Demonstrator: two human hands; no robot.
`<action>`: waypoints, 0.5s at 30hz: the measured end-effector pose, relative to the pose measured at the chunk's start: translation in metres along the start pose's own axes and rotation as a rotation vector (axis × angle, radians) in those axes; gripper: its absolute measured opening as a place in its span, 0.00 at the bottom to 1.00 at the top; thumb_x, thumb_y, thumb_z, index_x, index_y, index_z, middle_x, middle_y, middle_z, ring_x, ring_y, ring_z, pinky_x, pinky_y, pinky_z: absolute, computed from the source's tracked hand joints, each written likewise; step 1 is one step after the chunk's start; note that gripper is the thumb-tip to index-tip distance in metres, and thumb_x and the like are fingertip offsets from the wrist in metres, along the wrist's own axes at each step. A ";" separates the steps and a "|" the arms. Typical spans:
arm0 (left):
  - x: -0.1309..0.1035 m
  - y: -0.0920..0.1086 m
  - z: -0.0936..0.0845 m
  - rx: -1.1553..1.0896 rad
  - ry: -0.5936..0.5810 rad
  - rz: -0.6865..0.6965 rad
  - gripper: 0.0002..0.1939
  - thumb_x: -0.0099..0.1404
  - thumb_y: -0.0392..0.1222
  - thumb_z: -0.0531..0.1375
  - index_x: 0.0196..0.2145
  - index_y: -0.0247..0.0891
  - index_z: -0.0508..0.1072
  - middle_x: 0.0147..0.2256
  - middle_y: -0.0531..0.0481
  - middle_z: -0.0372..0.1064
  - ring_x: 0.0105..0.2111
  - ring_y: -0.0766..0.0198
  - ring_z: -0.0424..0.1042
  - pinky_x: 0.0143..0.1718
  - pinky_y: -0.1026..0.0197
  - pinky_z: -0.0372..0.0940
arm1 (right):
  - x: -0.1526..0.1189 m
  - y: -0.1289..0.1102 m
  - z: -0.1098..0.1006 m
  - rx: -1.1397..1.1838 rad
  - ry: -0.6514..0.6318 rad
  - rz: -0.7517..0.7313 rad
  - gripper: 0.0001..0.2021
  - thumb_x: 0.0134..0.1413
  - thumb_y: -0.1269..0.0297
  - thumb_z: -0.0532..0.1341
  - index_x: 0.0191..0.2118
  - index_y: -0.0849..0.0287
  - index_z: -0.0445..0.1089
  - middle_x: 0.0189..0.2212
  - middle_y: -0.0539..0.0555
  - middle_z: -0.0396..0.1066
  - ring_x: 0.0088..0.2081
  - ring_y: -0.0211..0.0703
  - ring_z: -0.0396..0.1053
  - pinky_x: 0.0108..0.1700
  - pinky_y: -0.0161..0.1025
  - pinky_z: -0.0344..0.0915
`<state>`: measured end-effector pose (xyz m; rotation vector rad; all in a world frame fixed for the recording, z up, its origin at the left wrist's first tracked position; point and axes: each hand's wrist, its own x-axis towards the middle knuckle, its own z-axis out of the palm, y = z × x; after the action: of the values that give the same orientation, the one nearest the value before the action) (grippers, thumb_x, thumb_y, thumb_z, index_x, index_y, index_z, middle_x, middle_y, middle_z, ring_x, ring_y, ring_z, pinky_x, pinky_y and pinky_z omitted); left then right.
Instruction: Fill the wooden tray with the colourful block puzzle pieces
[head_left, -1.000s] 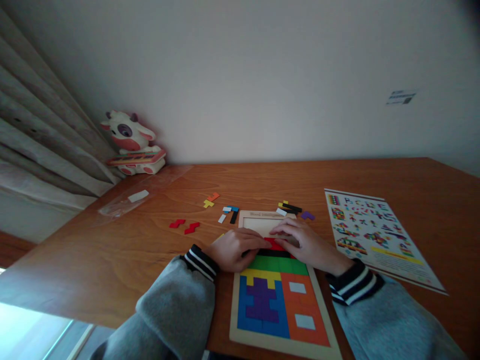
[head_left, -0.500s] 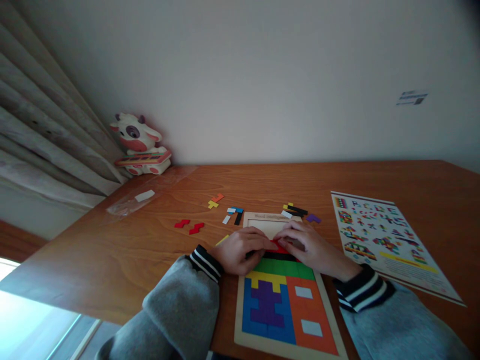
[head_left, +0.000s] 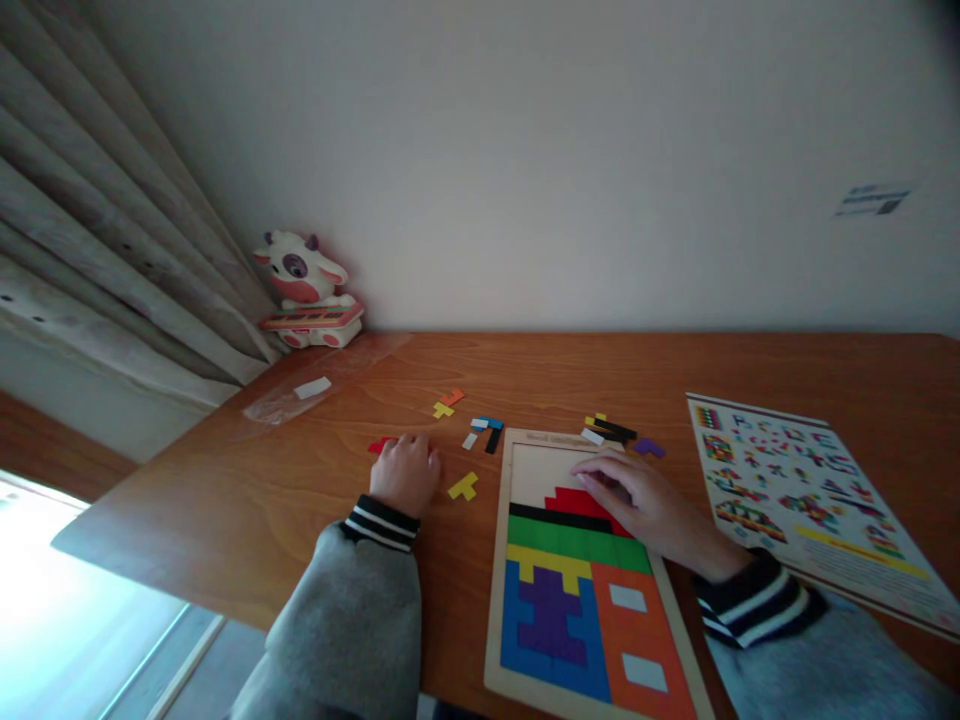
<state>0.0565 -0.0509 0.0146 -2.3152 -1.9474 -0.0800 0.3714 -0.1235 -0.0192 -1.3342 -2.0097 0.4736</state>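
A wooden puzzle board (head_left: 544, 468) lay on the brown counter (head_left: 247, 530), its near part filled with coloured pieces. Well left of the board, the left hand (head_left: 403, 478) reached over a loose red piece (head_left: 379, 445), partly covered by its fingers; whether they gripped it, I cannot tell. The right hand (head_left: 641, 500) was over the board's right edge, fingers loosely bent, parted and released, just beside red pieces (head_left: 568, 506) set in the board.

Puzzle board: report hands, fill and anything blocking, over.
Left hand at loose red piece, grip hidden. Right hand over red section, covering part of it. Puzzle board partly filled, pale base showing at far end.
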 end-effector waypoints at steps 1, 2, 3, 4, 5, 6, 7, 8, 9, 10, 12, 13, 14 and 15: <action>-0.002 0.001 0.001 0.005 -0.016 0.023 0.12 0.69 0.36 0.51 0.38 0.34 0.75 0.40 0.39 0.75 0.41 0.49 0.75 0.41 0.52 0.69 | 0.000 0.000 0.000 -0.002 0.004 0.003 0.12 0.66 0.56 0.55 0.43 0.53 0.74 0.42 0.55 0.76 0.46 0.48 0.73 0.51 0.48 0.69; -0.004 0.002 0.002 0.000 -0.024 0.055 0.13 0.69 0.33 0.50 0.38 0.34 0.75 0.39 0.39 0.75 0.41 0.50 0.75 0.40 0.53 0.69 | 0.000 0.001 0.000 -0.005 0.007 0.006 0.12 0.66 0.56 0.55 0.44 0.53 0.74 0.43 0.56 0.76 0.46 0.48 0.73 0.51 0.48 0.69; -0.005 0.005 0.003 -0.017 -0.024 0.092 0.13 0.68 0.30 0.50 0.39 0.35 0.75 0.39 0.40 0.76 0.41 0.51 0.75 0.40 0.54 0.69 | 0.000 0.001 0.001 -0.007 0.007 0.007 0.12 0.66 0.56 0.55 0.44 0.53 0.74 0.43 0.56 0.76 0.46 0.48 0.73 0.51 0.49 0.69; -0.005 0.007 0.004 -0.043 -0.017 0.127 0.14 0.67 0.29 0.50 0.40 0.35 0.75 0.39 0.41 0.76 0.41 0.52 0.76 0.40 0.56 0.69 | 0.000 0.002 0.001 -0.009 0.005 0.009 0.12 0.65 0.56 0.55 0.44 0.53 0.74 0.43 0.56 0.76 0.46 0.48 0.73 0.51 0.49 0.69; -0.005 0.010 0.006 -0.072 -0.007 0.156 0.14 0.66 0.28 0.51 0.42 0.36 0.74 0.39 0.42 0.76 0.41 0.53 0.76 0.40 0.57 0.68 | 0.000 0.003 0.001 -0.010 0.003 0.009 0.12 0.65 0.56 0.55 0.44 0.53 0.74 0.43 0.55 0.76 0.46 0.48 0.73 0.50 0.48 0.69; -0.005 0.012 0.007 -0.099 0.003 0.184 0.14 0.66 0.28 0.52 0.43 0.37 0.74 0.39 0.43 0.76 0.41 0.53 0.76 0.41 0.57 0.68 | -0.001 0.003 0.001 -0.009 -0.001 0.007 0.12 0.65 0.56 0.55 0.44 0.53 0.74 0.43 0.55 0.76 0.46 0.48 0.73 0.50 0.48 0.69; -0.005 0.014 0.008 -0.123 0.012 0.209 0.13 0.66 0.29 0.53 0.44 0.37 0.74 0.39 0.44 0.76 0.41 0.54 0.76 0.42 0.57 0.68 | -0.001 0.004 0.001 -0.009 -0.002 0.004 0.12 0.65 0.57 0.55 0.44 0.53 0.73 0.43 0.55 0.76 0.46 0.47 0.73 0.50 0.48 0.69; -0.004 0.015 0.010 -0.145 0.022 0.227 0.13 0.66 0.30 0.54 0.44 0.37 0.73 0.39 0.44 0.77 0.41 0.54 0.76 0.42 0.57 0.68 | -0.001 0.004 0.002 -0.009 -0.001 0.002 0.11 0.65 0.57 0.55 0.44 0.52 0.73 0.43 0.55 0.76 0.46 0.47 0.73 0.50 0.48 0.69; -0.004 0.017 0.011 -0.166 0.036 0.237 0.12 0.66 0.31 0.55 0.45 0.38 0.73 0.39 0.45 0.77 0.41 0.54 0.76 0.43 0.57 0.68 | -0.001 0.005 0.002 -0.008 0.000 0.000 0.11 0.65 0.57 0.55 0.44 0.52 0.73 0.43 0.55 0.76 0.46 0.47 0.73 0.50 0.47 0.70; -0.003 0.018 0.013 -0.188 0.054 0.247 0.12 0.66 0.32 0.56 0.46 0.38 0.73 0.39 0.45 0.77 0.41 0.54 0.76 0.43 0.57 0.68 | -0.001 0.005 0.002 -0.008 0.004 0.000 0.11 0.65 0.58 0.55 0.44 0.52 0.73 0.43 0.55 0.76 0.45 0.47 0.73 0.49 0.47 0.70; -0.003 0.019 0.015 -0.239 0.092 0.280 0.14 0.66 0.34 0.57 0.49 0.39 0.72 0.39 0.45 0.76 0.41 0.55 0.75 0.43 0.57 0.69 | -0.001 0.005 0.003 -0.007 0.004 0.005 0.10 0.65 0.58 0.56 0.44 0.52 0.73 0.43 0.55 0.76 0.45 0.47 0.74 0.48 0.46 0.70; -0.003 0.020 0.017 -0.261 0.110 0.303 0.14 0.66 0.34 0.58 0.49 0.39 0.72 0.39 0.45 0.76 0.41 0.55 0.75 0.43 0.57 0.69 | -0.001 0.005 0.003 -0.008 0.002 0.010 0.10 0.65 0.58 0.56 0.44 0.52 0.73 0.43 0.55 0.76 0.44 0.47 0.74 0.48 0.46 0.71; -0.003 0.021 0.017 -0.276 0.122 0.330 0.14 0.66 0.35 0.58 0.49 0.39 0.72 0.39 0.45 0.76 0.40 0.55 0.75 0.43 0.57 0.69 | -0.001 0.005 0.003 -0.009 -0.002 0.014 0.10 0.65 0.58 0.56 0.44 0.52 0.73 0.43 0.55 0.76 0.44 0.46 0.74 0.48 0.46 0.71; -0.002 0.021 0.018 -0.290 0.130 0.354 0.12 0.66 0.35 0.58 0.47 0.38 0.73 0.39 0.45 0.75 0.40 0.55 0.75 0.43 0.57 0.69 | -0.001 0.005 0.003 -0.012 -0.004 0.017 0.10 0.65 0.58 0.56 0.44 0.53 0.73 0.43 0.55 0.76 0.44 0.47 0.74 0.48 0.46 0.71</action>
<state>0.0761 -0.0546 -0.0041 -2.7198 -1.5249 -0.4955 0.3723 -0.1225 -0.0247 -1.3598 -2.0087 0.4724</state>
